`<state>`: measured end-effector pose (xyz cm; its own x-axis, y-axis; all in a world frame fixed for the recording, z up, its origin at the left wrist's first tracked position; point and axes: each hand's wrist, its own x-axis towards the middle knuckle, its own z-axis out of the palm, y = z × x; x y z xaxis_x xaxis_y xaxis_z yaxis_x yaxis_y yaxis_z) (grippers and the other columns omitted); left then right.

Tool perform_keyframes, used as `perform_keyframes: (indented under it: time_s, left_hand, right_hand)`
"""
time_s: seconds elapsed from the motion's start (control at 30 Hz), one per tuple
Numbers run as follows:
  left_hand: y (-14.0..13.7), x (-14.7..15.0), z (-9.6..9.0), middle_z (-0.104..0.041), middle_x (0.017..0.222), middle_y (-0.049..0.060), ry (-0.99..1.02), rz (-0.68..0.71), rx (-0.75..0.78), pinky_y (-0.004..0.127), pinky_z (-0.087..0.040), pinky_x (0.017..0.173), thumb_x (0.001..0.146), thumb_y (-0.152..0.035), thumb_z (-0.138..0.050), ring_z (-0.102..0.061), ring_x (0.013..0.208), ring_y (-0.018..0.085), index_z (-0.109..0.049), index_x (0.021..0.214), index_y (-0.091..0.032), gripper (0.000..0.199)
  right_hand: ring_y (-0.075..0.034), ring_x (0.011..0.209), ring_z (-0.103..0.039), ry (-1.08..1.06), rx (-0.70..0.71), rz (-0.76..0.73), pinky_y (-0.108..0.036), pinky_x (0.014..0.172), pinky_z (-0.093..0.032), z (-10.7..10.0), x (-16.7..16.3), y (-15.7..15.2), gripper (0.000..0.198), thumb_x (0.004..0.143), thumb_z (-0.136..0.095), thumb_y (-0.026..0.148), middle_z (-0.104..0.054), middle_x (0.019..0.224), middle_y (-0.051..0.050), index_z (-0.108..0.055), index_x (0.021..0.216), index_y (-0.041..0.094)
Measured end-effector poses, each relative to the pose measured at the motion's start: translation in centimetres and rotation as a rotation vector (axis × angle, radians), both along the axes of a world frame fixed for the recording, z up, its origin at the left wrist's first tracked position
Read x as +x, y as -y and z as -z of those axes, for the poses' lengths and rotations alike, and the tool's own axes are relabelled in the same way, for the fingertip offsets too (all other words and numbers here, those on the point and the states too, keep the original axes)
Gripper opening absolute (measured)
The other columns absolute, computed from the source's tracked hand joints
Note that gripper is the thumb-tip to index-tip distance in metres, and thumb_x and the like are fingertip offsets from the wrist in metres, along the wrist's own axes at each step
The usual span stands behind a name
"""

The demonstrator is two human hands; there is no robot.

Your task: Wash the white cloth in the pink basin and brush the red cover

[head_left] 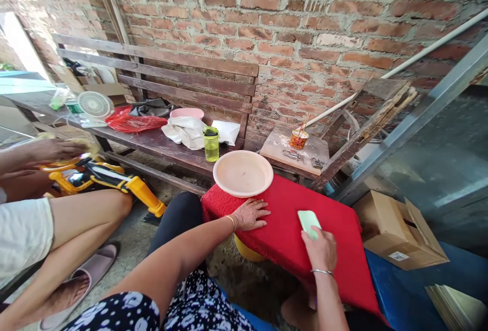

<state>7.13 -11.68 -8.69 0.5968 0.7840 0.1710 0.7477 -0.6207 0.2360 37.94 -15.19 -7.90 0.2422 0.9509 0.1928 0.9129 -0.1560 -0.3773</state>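
Observation:
A red cloth [290, 219] covers the small table in front of me. My left hand [249, 215] lies flat on it with fingers spread, just below a pale pink basin [244, 193] at the table's far left corner. Toward the right side of the cloth, my right hand [322, 250] grips a pale green, flat, rounded rectangular piece [308, 220]; its exact kind is unclear. The far end of that piece shows past my fingers, over the cloth. Specks are visible inside the basin.
A person with a yellow-and-black object [145, 193] sits at left. The wooden bench [183, 160] holds a green bottle [211, 145], red bag [133, 121] and fan [95, 106]. A stool [278, 143] bears a paper cup [298, 140]; a cardboard box [400, 234] stands right.

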Motion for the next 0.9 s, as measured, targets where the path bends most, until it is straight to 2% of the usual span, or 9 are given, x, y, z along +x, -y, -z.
perform_keyframes:
  time_s: [0.1,0.17,0.4,0.5,0.57,0.67,0.73,0.8,0.9]
  left_hand:
    - [0.0,0.1,-0.1,-0.05,0.154,0.008,0.016,0.002,0.002,0.049,-0.03,0.12,0.098,-0.056,-0.053,-0.042,0.144,0.029,-0.059,0.142,-0.029,0.051]
    - [0.0,0.2,-0.2,-0.051,0.153,0.008,0.022,0.004,0.0,0.048,-0.029,0.12,0.097,-0.056,-0.054,-0.042,0.144,0.029,-0.06,0.141,-0.029,0.051]
    - [0.1,0.3,-0.1,-0.052,0.152,0.008,0.041,0.011,0.024,0.05,-0.031,0.119,0.098,-0.056,-0.054,-0.045,0.142,0.03,-0.062,0.139,-0.03,0.05]
    - [0.1,0.3,0.0,-0.052,0.152,0.008,0.025,0.016,0.032,0.048,-0.031,0.119,0.098,-0.057,-0.053,-0.045,0.142,0.029,-0.061,0.139,-0.029,0.05]
    - [0.1,0.3,0.1,-0.053,0.151,0.008,0.025,0.014,0.037,0.046,-0.031,0.119,0.098,-0.057,-0.053,-0.045,0.143,0.028,-0.062,0.139,-0.029,0.05]
    - [0.1,0.3,0.2,-0.055,0.15,0.009,0.041,0.016,0.038,0.046,-0.03,0.12,0.098,-0.058,-0.054,-0.045,0.143,0.028,-0.062,0.138,-0.028,0.051]
    - [0.1,0.3,0.2,-0.054,0.15,0.009,0.05,0.02,0.029,0.046,-0.031,0.12,0.098,-0.058,-0.054,-0.045,0.143,0.029,-0.062,0.138,-0.027,0.051]
    - [0.1,0.3,0.1,-0.054,0.15,0.009,0.054,0.021,0.019,0.047,-0.031,0.119,0.097,-0.058,-0.054,-0.045,0.142,0.029,-0.062,0.139,-0.028,0.052]
    - [0.2,0.3,0.1,-0.054,0.15,0.009,0.057,0.016,0.02,0.048,-0.031,0.119,0.097,-0.057,-0.055,-0.045,0.142,0.03,-0.062,0.139,-0.029,0.051]
  right_hand:
    - [-0.034,0.097,-0.06,0.064,-0.05,0.24,-0.043,0.079,-0.048,-0.5,3.6,0.5,0.055,0.086,-0.051,0.06,-0.065,0.095,-0.016,-0.072,0.121,0.023]
    - [-0.035,0.098,-0.06,0.038,-0.025,0.262,-0.044,0.078,-0.048,-0.5,3.8,0.7,0.058,0.087,-0.047,0.063,-0.065,0.098,-0.018,-0.072,0.121,0.022]
    - [-0.029,0.097,-0.058,-0.068,0.145,-0.225,-0.041,0.091,-0.047,0.1,-6.6,-1.6,0.048,0.086,-0.052,0.055,-0.063,0.098,-0.013,-0.074,0.11,0.02]
    - [-0.028,0.096,-0.059,-0.035,0.122,-0.345,-0.039,0.09,-0.048,0.3,-7.3,-2.6,0.043,0.085,-0.055,0.051,-0.062,0.098,-0.011,-0.074,0.109,0.021]
    - [-0.028,0.095,-0.06,0.009,0.084,-0.302,-0.04,0.089,-0.049,0.5,-4.9,-3.0,0.042,0.084,-0.057,0.05,-0.062,0.097,-0.011,-0.074,0.111,0.023]
    - [-0.032,0.094,-0.06,0.07,0.031,-0.036,-0.044,0.082,-0.05,0.6,0.3,-3.1,0.049,0.085,-0.053,0.056,-0.063,0.094,-0.012,-0.073,0.115,0.023]
    - [-0.035,0.096,-0.059,0.079,0.01,0.125,-0.046,0.078,-0.05,0.4,1.9,-3.3,0.055,0.086,-0.05,0.061,-0.064,0.095,-0.014,-0.072,0.118,0.022]
    - [-0.035,0.098,-0.059,0.051,0.014,0.131,-0.046,0.079,-0.05,0.1,0.7,-3.7,0.055,0.086,-0.05,0.062,-0.065,0.096,-0.014,-0.072,0.118,0.022]
    - [-0.031,0.1,-0.059,-0.007,0.041,-0.073,-0.041,0.089,-0.049,-0.3,-4.9,-4.9,0.047,0.084,-0.056,0.053,-0.066,0.097,-0.013,-0.073,0.115,0.021]
